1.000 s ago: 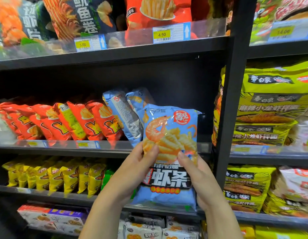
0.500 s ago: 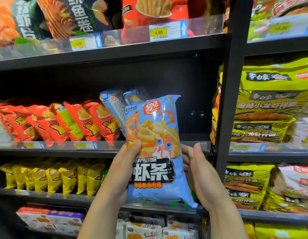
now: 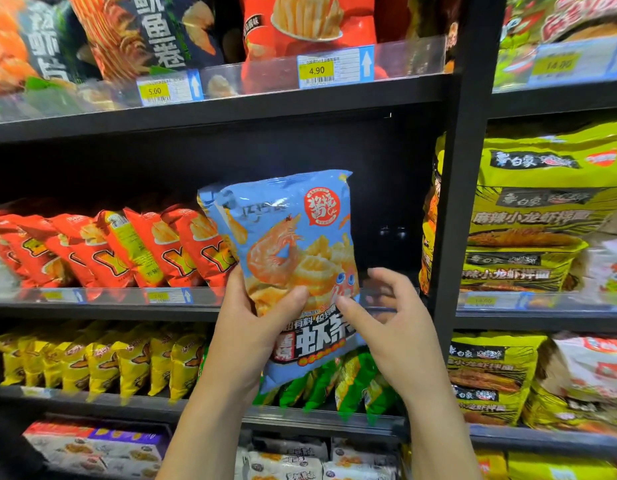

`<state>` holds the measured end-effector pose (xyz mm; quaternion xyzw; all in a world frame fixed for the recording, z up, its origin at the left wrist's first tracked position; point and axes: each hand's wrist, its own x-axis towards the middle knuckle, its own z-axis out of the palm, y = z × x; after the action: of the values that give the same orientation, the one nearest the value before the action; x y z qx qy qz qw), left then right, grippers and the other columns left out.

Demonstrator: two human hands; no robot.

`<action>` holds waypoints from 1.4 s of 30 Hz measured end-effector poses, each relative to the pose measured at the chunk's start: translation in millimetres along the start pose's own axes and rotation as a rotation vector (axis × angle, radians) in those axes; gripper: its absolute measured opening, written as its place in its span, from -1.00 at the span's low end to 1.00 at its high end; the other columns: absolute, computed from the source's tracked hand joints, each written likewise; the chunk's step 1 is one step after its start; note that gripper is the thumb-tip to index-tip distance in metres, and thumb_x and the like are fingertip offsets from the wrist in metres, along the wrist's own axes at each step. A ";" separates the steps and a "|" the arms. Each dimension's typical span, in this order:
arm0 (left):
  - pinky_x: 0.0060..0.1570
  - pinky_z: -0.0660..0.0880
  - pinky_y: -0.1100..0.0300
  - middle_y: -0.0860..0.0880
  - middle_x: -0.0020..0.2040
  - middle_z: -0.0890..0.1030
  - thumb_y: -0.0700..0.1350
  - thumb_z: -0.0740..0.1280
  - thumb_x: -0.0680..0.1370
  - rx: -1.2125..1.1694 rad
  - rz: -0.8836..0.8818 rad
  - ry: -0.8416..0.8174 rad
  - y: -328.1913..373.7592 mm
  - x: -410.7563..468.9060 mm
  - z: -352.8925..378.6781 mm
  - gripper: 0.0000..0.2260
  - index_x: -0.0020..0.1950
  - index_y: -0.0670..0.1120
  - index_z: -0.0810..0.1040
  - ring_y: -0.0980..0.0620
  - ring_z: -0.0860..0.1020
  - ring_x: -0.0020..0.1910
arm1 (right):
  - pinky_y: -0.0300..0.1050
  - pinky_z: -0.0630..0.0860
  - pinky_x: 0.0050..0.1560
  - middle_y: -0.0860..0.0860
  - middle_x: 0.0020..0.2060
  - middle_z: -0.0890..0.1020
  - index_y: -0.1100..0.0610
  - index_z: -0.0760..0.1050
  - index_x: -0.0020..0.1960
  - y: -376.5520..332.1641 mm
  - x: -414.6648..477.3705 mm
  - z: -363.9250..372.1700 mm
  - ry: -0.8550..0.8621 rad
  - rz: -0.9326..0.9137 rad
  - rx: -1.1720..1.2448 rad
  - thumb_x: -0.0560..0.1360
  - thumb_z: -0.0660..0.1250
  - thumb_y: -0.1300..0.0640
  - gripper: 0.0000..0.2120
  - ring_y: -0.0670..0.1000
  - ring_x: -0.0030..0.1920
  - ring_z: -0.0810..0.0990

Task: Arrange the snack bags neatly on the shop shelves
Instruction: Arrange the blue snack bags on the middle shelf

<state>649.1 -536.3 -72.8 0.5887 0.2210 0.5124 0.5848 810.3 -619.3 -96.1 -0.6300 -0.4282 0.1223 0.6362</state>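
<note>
My left hand (image 3: 251,327) grips a light-blue shrimp-strip snack bag (image 3: 286,237) by its lower left, thumb across the front. The bag stands upright in front of the middle shelf (image 3: 103,299), its top tilted slightly right. My right hand (image 3: 393,327) is at the bag's lower right edge with only the thumb tip on the front. Its fingers are loosely curled just beside the edge. Another blue bag (image 3: 208,197) peeks out behind the held one, next to a row of red snack bags (image 3: 127,247).
A dark gap (image 3: 390,216) on the middle shelf lies right of the held bag, bounded by a black upright post (image 3: 463,202). Yellow bags (image 3: 92,362) and green bags (image 3: 352,382) fill the shelf below. Large yellow-green packs (image 3: 535,216) fill the right bay.
The blue bag has risen and shifted right in front of the middle shelf. My right hand has loosened from the bag's right edge, and my left hand keeps its grip.
</note>
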 end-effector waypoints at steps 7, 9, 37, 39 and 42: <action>0.16 0.67 0.05 -0.01 0.20 0.74 -0.14 0.57 0.45 0.028 0.096 0.022 5.7 9.7 22.3 -0.47 0.38 0.01 0.51 -0.03 0.71 0.21 | -0.07 0.55 0.31 -0.42 0.31 0.36 -0.30 0.34 0.46 -18.5 -14.4 14.9 -0.091 -0.198 -0.109 0.55 0.36 -0.25 -0.50 -0.23 0.40 0.40; 0.24 0.63 0.07 0.01 0.27 0.71 -0.02 0.60 0.49 0.038 0.118 -0.037 6.6 13.2 24.3 -0.45 0.43 0.02 0.50 0.00 0.67 0.28 | -0.16 0.43 0.40 -0.43 0.38 0.30 -0.29 0.21 0.56 -22.7 -12.7 14.8 -0.090 -0.202 -0.136 0.52 0.33 -0.33 -0.34 -0.30 0.48 0.26; 0.48 0.34 -0.03 -0.06 0.59 0.28 0.18 0.56 0.49 0.834 0.224 0.370 -10.7 117.3 10.7 -0.08 0.69 -0.02 0.12 -0.10 0.30 0.57 | 0.15 0.61 0.30 -0.03 0.37 0.52 -0.19 0.28 0.50 -4.1 103.4 9.8 0.033 -0.353 0.004 0.47 0.63 -0.01 -0.25 -0.02 0.37 0.56; 0.47 0.34 -0.03 -0.08 0.62 0.26 0.15 0.56 0.51 0.943 0.254 0.397 -12.7 124.6 15.3 -0.06 0.70 -0.03 0.07 -0.12 0.28 0.59 | 0.13 0.62 0.30 -0.03 0.39 0.50 -0.17 0.26 0.51 0.1 113.5 14.1 0.035 -0.356 -0.015 0.46 0.63 0.00 -0.23 -0.04 0.36 0.57; 0.42 0.43 -0.06 -0.07 0.62 0.27 0.09 0.57 0.51 1.036 0.290 0.420 -20.4 136.9 16.2 -0.04 0.71 -0.03 0.03 -0.12 0.31 0.58 | 0.07 0.61 0.30 -0.04 0.40 0.49 -0.18 0.24 0.49 3.1 126.4 20.9 0.016 -0.323 0.014 0.43 0.65 -0.02 -0.20 -0.07 0.35 0.56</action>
<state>721.7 -421.6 -40.8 0.7083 0.4715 0.5179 0.0878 873.0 -516.3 -52.9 -0.5493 -0.5182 0.0163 0.6553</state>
